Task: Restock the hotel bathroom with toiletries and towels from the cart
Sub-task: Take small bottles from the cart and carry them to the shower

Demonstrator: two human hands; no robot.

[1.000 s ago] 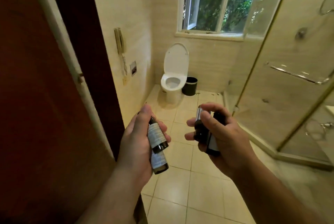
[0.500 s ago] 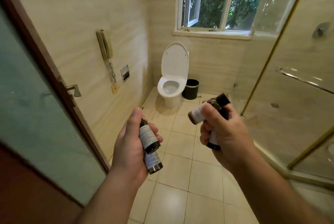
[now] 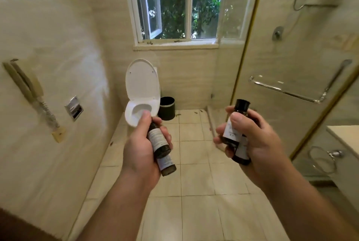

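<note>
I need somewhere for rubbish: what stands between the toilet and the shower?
A black bin stands right beside the toilet; from there to the shower glass, only floor tiles. Head view.

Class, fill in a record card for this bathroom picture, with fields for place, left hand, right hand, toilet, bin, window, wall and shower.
place: tiled bathroom, seen from head height
left hand: grips two dark labelled bottles
right hand: grips two further bottles, one cap up
toilet: white, lid raised
bin: black, on the floor beside the toilet
window: one pane open, trees outside
wall: phone mounted on the left
shower: glass door with a metal rail
</note>
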